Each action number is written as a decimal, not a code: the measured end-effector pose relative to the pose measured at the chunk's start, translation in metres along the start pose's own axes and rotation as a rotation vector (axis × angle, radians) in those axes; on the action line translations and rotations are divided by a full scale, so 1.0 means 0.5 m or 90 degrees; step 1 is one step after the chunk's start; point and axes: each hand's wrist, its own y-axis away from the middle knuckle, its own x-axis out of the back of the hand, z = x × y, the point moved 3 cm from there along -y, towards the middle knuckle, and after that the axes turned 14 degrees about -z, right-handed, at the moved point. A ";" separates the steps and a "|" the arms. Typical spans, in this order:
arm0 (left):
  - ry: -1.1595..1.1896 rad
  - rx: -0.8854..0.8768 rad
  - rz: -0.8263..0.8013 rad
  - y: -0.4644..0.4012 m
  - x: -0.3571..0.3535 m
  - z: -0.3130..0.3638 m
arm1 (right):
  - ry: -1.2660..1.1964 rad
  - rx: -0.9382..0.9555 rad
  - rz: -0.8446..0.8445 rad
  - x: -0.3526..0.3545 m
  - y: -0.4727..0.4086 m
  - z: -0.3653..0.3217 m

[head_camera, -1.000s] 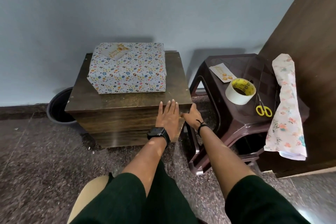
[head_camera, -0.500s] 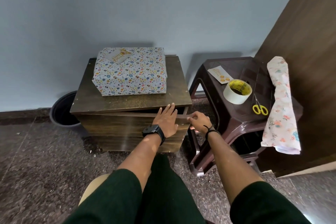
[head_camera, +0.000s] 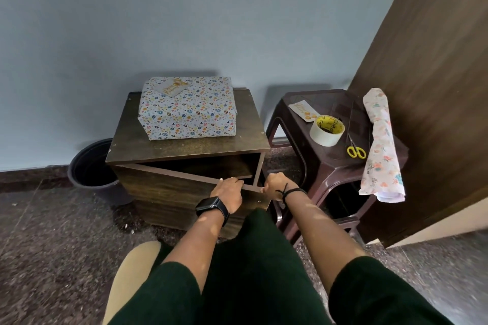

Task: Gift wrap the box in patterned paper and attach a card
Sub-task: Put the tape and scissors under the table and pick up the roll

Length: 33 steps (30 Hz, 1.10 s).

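A box wrapped in patterned paper (head_camera: 188, 111) lies on top of a small dark wooden cabinet (head_camera: 182, 148), with a card (head_camera: 173, 87) stuck on its far left corner. The cabinet door (head_camera: 169, 187) stands partly swung out toward me. My left hand (head_camera: 229, 194), with a black watch on the wrist, grips the door's top edge. My right hand (head_camera: 274, 187) holds the same edge at its free corner. Inside the cabinet I see a dark shelf space.
A brown plastic stool (head_camera: 327, 166) stands to the right, carrying a tape roll (head_camera: 327, 130), yellow-handled scissors (head_camera: 356, 149), a second card (head_camera: 303, 111) and a roll of floral paper (head_camera: 383, 145). A black bin (head_camera: 92, 169) sits left of the cabinet. A wooden door (head_camera: 435, 87) is at far right.
Both hands moved from the cabinet's front to grip the door's top edge, and the door has swung out toward me. The view has drawn back and up.
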 end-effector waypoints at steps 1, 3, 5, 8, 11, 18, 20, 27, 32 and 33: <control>0.012 0.001 0.005 0.006 0.004 0.003 | 0.029 -0.001 -0.006 0.000 0.003 -0.007; 0.023 0.013 0.010 0.015 0.006 0.006 | 0.084 -0.010 -0.013 -0.003 0.006 -0.018; 0.027 0.030 0.012 0.024 0.002 0.005 | 0.125 -0.016 -0.022 -0.011 0.011 -0.027; 0.039 0.055 0.013 0.043 -0.006 0.008 | 0.158 -0.006 -0.043 -0.028 0.034 -0.034; 0.046 0.077 0.019 0.063 -0.018 0.008 | 0.181 0.024 -0.039 -0.042 0.061 -0.047; 0.053 0.103 0.047 0.132 -0.042 -0.027 | 0.156 0.092 -0.171 -0.108 0.115 -0.098; 0.036 0.106 0.046 0.152 -0.045 -0.034 | 0.087 0.123 -0.216 -0.135 0.117 -0.099; -0.005 0.147 -0.026 0.198 -0.060 -0.075 | 0.124 0.223 -0.290 -0.184 0.135 -0.171; 0.104 0.178 -0.059 0.207 -0.067 -0.125 | 0.208 0.211 -0.311 -0.189 0.139 -0.225; 0.139 0.178 -0.042 0.206 -0.066 -0.131 | 0.210 0.214 -0.305 -0.192 0.137 -0.231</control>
